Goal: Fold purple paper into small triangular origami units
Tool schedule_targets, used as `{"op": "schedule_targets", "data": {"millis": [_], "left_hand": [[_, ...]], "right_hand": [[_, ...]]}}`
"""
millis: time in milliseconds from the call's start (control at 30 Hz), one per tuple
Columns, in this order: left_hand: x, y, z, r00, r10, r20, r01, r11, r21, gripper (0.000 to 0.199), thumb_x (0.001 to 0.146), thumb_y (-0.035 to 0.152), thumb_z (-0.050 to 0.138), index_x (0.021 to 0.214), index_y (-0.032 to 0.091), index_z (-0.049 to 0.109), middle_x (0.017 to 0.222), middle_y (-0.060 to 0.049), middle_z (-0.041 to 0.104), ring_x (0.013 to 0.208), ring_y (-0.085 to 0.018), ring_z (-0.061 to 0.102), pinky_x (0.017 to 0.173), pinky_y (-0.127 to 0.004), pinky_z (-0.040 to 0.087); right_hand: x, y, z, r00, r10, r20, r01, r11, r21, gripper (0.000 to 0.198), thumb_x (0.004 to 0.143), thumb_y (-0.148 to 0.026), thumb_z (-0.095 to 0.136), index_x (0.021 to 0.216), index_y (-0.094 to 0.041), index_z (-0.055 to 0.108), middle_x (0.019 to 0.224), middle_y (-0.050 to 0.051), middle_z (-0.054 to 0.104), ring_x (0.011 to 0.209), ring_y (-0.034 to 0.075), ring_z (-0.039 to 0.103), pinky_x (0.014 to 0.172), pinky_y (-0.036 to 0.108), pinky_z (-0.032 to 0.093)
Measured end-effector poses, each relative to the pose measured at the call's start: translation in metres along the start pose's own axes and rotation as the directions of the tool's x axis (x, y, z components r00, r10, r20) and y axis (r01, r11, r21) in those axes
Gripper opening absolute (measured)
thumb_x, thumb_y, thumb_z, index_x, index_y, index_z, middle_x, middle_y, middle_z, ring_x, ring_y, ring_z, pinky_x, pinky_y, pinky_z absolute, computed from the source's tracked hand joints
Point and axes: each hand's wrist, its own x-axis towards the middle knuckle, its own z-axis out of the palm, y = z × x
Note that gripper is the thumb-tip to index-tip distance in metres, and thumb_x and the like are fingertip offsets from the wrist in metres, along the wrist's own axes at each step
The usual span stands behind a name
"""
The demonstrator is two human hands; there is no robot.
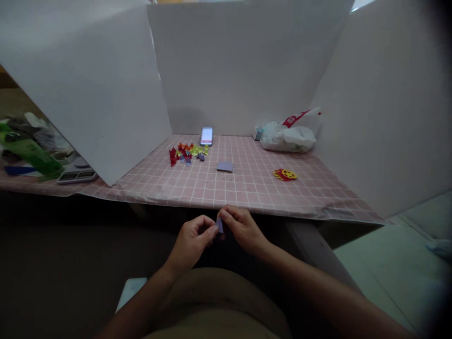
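Between my two hands, just in front of the table's near edge, is a small folded piece of purple paper. My left hand pinches it from the left between thumb and fingers. From the right, my right hand grips its upper part, with the thumb on top. A stack of purple paper squares lies on the table beyond my hands. Farther left is a pile of small folded paper pieces in red, orange, yellow and purple.
A phone stands upright at the back. Red and yellow cut-out shapes lie at right, before a white plastic bag. White panels enclose the checked tabletop. A scale and a green bag sit outside, left.
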Motion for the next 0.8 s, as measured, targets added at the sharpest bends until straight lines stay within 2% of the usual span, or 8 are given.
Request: {"op": "schedule_targets", "data": {"millis": [133,233,300,367,467,567,633,800], "left_hand": [[-0.0007,-0.0008,-0.0001,0.999,0.040,-0.016,-0.039,0.999,0.025,0.021,0.082,0.036,0.066,0.075,0.016,0.067,0.066,0.000,0.064,0.059,-0.013,0.053,0.058,-0.024,0.042],[-0.0009,-0.0025,-0.0001,0.998,0.058,0.003,-0.058,0.996,0.061,0.019,0.083,0.035,0.065,0.079,0.017,0.068,0.067,0.000,0.063,0.063,-0.014,0.054,0.060,-0.025,0.042],[-0.0009,-0.0027,0.0002,0.998,0.047,0.038,-0.050,0.997,0.057,0.020,0.085,0.036,0.064,0.077,0.017,0.067,0.065,0.001,0.060,0.061,-0.014,0.052,0.058,-0.025,0.042],[-0.0008,-0.0019,0.0006,0.997,0.042,0.060,-0.044,0.998,0.035,0.022,0.085,0.036,0.064,0.073,0.017,0.065,0.063,0.001,0.058,0.058,-0.012,0.050,0.058,-0.024,0.041],[-0.0011,-0.0003,0.0008,0.999,0.042,0.021,-0.041,0.999,-0.018,0.023,0.084,0.035,0.064,0.071,0.016,0.064,0.062,0.001,0.057,0.058,-0.011,0.048,0.057,-0.024,0.039],[-0.0019,-0.0009,0.0001,0.997,0.053,-0.062,-0.058,0.995,-0.075,0.025,0.084,0.036,0.066,0.069,0.016,0.062,0.060,0.002,0.054,0.057,-0.011,0.046,0.056,-0.023,0.038],[-0.0025,-0.0028,-0.0003,0.992,0.065,-0.110,-0.075,0.993,-0.092,0.025,0.083,0.036,0.066,0.069,0.016,0.061,0.060,0.003,0.054,0.057,-0.010,0.046,0.057,-0.023,0.038],[-0.0028,-0.0073,0.0017,0.986,0.057,-0.156,-0.070,0.995,-0.075,0.026,0.084,0.036,0.066,0.068,0.016,0.058,0.059,0.003,0.052,0.057,-0.010,0.047,0.056,-0.022,0.039]], "right_hand": [[0.0006,-0.0026,-0.0019,0.999,-0.009,0.053,0.013,0.997,-0.080,0.029,0.090,-0.041,0.059,0.071,-0.018,0.055,0.059,-0.003,0.056,0.052,0.011,0.052,0.051,0.023,0.039],[-0.0019,-0.0038,-0.0022,0.989,-0.151,0.009,0.147,0.952,-0.270,0.030,0.090,-0.034,0.058,0.065,-0.018,0.055,0.057,-0.002,0.053,0.054,0.011,0.048,0.053,0.024,0.036],[-0.0030,-0.0037,-0.0020,0.972,-0.235,-0.016,0.216,0.916,-0.338,0.032,0.091,-0.032,0.057,0.063,-0.018,0.054,0.057,-0.002,0.052,0.054,0.011,0.046,0.054,0.024,0.035],[-0.0030,-0.0028,-0.0019,0.976,-0.218,-0.026,0.200,0.932,-0.302,0.037,0.094,-0.035,0.052,0.060,-0.018,0.052,0.055,-0.002,0.051,0.052,0.010,0.046,0.052,0.024,0.034],[-0.0015,-0.0013,-0.0013,0.995,-0.095,0.032,0.098,0.987,-0.125,0.044,0.098,-0.044,0.044,0.063,-0.018,0.052,0.053,-0.002,0.053,0.050,0.010,0.049,0.051,0.023,0.038],[-0.0011,-0.0010,0.0000,0.994,-0.036,0.100,0.038,0.999,-0.017,0.035,0.092,-0.047,0.057,0.073,-0.018,0.055,0.060,-0.002,0.057,0.051,0.010,0.052,0.051,0.023,0.040],[-0.0021,-0.0012,0.0009,0.993,-0.042,0.109,0.044,0.999,-0.015,0.031,0.089,-0.044,0.062,0.073,-0.018,0.055,0.063,-0.003,0.057,0.051,0.010,0.052,0.050,0.022,0.039],[-0.0044,-0.0007,0.0009,0.995,-0.068,0.072,0.075,0.991,-0.107,0.031,0.094,-0.037,0.055,0.069,-0.018,0.052,0.058,-0.003,0.052,0.047,0.009,0.048,0.047,0.022,0.036]]}}
